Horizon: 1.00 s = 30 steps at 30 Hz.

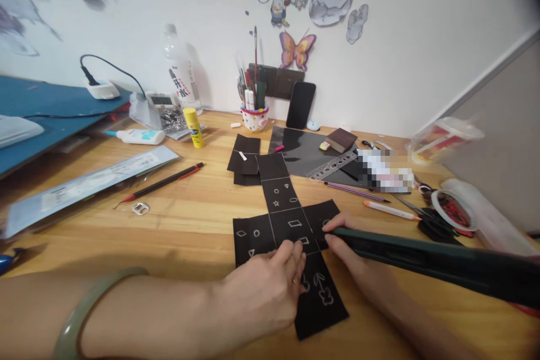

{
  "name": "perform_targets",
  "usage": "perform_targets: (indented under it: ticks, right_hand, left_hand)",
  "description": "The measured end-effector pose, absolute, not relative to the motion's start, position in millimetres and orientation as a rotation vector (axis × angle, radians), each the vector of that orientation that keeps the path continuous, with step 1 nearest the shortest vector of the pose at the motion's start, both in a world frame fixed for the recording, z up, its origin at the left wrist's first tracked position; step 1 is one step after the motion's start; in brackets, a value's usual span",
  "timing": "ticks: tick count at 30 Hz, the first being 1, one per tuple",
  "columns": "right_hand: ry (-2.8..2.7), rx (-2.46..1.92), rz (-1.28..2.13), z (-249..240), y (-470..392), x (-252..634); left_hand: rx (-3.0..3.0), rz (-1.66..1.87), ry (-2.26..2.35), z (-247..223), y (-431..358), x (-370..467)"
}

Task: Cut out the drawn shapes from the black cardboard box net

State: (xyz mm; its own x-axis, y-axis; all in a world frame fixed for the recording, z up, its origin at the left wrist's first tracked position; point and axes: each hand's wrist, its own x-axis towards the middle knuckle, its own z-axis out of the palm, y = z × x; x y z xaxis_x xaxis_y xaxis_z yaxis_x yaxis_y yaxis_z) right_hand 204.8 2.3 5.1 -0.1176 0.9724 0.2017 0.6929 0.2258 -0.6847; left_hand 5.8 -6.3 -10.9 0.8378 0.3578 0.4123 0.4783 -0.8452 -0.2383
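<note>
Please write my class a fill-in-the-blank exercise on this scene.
The right hand holds a long, dark, pen-like tool, while the left hand rests on flat, cross-shaped paper coloured ____.
A smooth, pale green bangle circles the ____ forearm.
As pictured, the white, dotted pen cup stands to the ____ of the yellow, cylindrical glue stick.
The orange and purple cutout on the white wall is shaped like a ____.

Missing words: black; left; right; butterfly.

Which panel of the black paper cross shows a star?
The second panel from the far end, just beyond the center panel; its star shows on no other panel.
</note>
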Motion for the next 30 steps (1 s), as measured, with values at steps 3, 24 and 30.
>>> perform_targets:
  ticks: [3, 24, 30]
  right_hand:
    - [-1.746, -1.578, 0.253, 7, 11, 224]
    - [-2.01, -1.783, -0.147, 21, 37, 278]
    - [-2.0, -1.708, 0.314, 25, 58, 225]
  left_hand:
    - [-2.715, -0.48, -0.603, -10, -5, 5]
    - [-2.599, -0.331, -0.662, -12, 17, -2]
    - [-2.583, -0.383, -0.628, -12, 11, 0]
